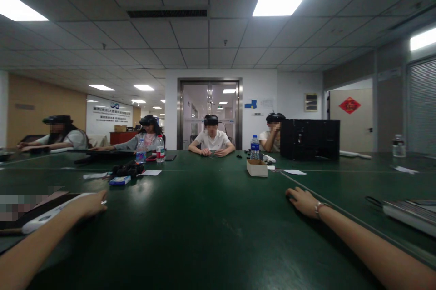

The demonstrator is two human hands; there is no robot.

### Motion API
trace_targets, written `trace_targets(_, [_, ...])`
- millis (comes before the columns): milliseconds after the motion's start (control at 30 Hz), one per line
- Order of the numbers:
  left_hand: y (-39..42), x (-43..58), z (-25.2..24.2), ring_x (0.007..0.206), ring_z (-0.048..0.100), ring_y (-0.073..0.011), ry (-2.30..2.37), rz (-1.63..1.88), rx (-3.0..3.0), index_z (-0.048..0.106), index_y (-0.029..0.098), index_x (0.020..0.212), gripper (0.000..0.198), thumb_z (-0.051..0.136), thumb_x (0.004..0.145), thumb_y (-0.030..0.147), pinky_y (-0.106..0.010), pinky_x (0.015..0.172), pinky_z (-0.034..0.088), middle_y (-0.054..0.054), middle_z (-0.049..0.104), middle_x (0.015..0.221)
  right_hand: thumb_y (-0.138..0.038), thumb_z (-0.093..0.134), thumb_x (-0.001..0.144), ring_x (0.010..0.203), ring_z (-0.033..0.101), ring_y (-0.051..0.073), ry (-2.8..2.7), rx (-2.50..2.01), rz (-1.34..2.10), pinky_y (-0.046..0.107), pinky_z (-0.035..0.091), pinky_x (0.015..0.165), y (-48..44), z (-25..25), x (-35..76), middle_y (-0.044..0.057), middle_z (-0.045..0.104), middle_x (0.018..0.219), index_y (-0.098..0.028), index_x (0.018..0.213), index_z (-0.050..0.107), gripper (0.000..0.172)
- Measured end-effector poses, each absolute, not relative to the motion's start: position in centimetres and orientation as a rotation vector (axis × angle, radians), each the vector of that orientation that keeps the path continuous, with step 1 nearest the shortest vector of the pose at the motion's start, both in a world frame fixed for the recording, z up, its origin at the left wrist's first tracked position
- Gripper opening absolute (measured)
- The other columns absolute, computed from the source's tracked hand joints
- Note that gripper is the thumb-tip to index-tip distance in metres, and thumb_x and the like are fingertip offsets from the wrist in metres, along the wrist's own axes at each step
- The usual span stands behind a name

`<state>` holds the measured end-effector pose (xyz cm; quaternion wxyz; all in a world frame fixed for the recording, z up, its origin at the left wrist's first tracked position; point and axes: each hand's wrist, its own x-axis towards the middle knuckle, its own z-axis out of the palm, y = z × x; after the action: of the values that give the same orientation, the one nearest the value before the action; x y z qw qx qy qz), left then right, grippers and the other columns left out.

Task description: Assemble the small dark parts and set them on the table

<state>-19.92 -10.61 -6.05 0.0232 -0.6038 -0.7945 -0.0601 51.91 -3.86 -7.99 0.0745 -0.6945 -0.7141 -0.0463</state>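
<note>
On the left side of the green table, my left hand rests beside a long white power strip. Its fingers look drawn together, and a small pale spot shows at the fingertips; what it is, I cannot make out. My right hand lies palm down on the right part of the tabletop, a band around its wrist. Those fingers are stretched forward and slightly apart, with a dark patch under the tips that may be shadow. No object shows in my right hand.
A small open box stands ahead near a blue-labelled bottle. Left of centre are a dark bundle, a blue-white packet and two bottles. A black computer case stands right. Several people wearing headsets sit across the table.
</note>
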Motion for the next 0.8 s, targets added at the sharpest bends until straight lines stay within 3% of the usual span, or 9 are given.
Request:
trace_targets(67, [-10.42, -20.20, -6.21, 0.097, 0.059, -0.0251, -2.475, -0.124, -1.932, 0.052, 0.009, 0.113, 0.050, 0.054, 0.066, 0.028, -0.028, 0.078, 0.040, -0.016, 0.059, 0.115, -0.021, 0.038, 0.082, 0.093, 0.055, 0.025, -2.142, -2.091, -0.158, 0.036, 0.037, 0.083, -4.10, -7.82, 51.66, 0.012, 0.052, 0.109, -0.020, 0.108, 0.056, 0.032])
trace_targets(233, [-10.17, -20.27, -6.25, 0.092, 0.059, -0.0264, -2.501, -0.090, -1.964, 0.061, 0.009, 0.095, 0.038, 0.042, 0.077, 0.037, -0.030, 0.076, 0.039, -0.018, 0.064, 0.105, -0.020, 0.038, 0.082, 0.092, 0.055, 0.024, -2.146, -2.111, -0.187, 0.035, 0.037, 0.083, -4.41, -7.66, 51.31, 0.012, 0.053, 0.107, -0.020, 0.108, 0.056, 0.031])
trace_targets(367, [-10.35, -19.78, -5.95, 0.090, 0.060, -0.0248, -2.478, -0.016, -1.977, 0.064, 0.009, 0.085, 0.039, 0.033, 0.082, 0.031, -0.029, 0.076, 0.038, -0.016, 0.066, 0.097, -0.021, 0.040, 0.082, 0.092, 0.055, 0.025, -2.141, -2.083, -0.165, 0.035, 0.037, 0.082, -4.16, -7.81, 51.66, 0.012, 0.053, 0.107, -0.020, 0.107, 0.056, 0.030])
trace_targets(533, [-10.67, -19.62, -5.64, 0.088, 0.060, -0.0232, -2.531, -0.030, -1.923, 0.063, 0.011, 0.085, 0.027, 0.045, 0.077, 0.029, -0.026, 0.072, 0.039, -0.013, 0.067, 0.095, -0.022, 0.038, 0.082, 0.092, 0.055, 0.024, -2.150, -2.095, -0.143, 0.036, 0.037, 0.083, -4.11, -7.78, 51.71, 0.012, 0.052, 0.107, -0.021, 0.108, 0.056, 0.031])
trace_targets(800, [-10.65, -20.25, -6.08, 0.080, 0.060, -0.0230, -2.527, -0.110, -1.878, 0.059, 0.015, 0.070, 0.007, 0.052, 0.066, 0.015, -0.029, 0.069, 0.040, -0.007, 0.068, 0.079, -0.022, 0.038, 0.081, 0.092, 0.053, 0.026, -2.152, -2.067, -0.150, 0.037, 0.037, 0.083, -3.50, -8.28, 52.26, 0.011, 0.051, 0.106, -0.021, 0.108, 0.055, 0.032])
